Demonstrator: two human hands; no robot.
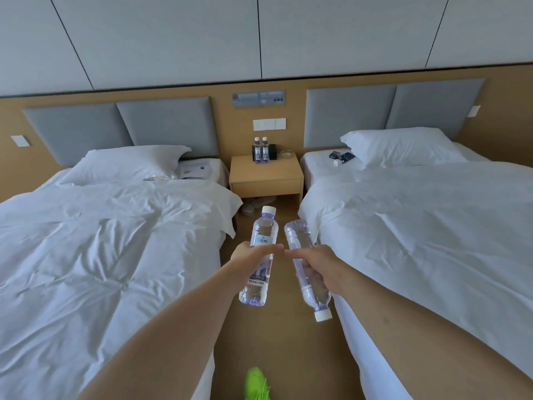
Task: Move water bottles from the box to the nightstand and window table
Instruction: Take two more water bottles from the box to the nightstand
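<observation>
My left hand (253, 255) grips a clear water bottle (264, 229) around its middle, white cap pointing up and away. In my right hand (314, 264) is a second water bottle (300, 235), held upside down so its white cap points toward me. Both are held out over the aisle between two beds. Straight ahead stands the wooden nightstand (266, 176) against the wall. Two small water bottles (261, 150) stand upright side by side on its top. The box and the window table are out of view.
A white-sheeted bed (101, 241) flanks the aisle on the left and another bed (427, 220) on the right. A dark box and a glass ashtray (286, 154) share the nightstand top. Dark items (341, 157) lie on the right bed. My green shoe (256, 383) shows below.
</observation>
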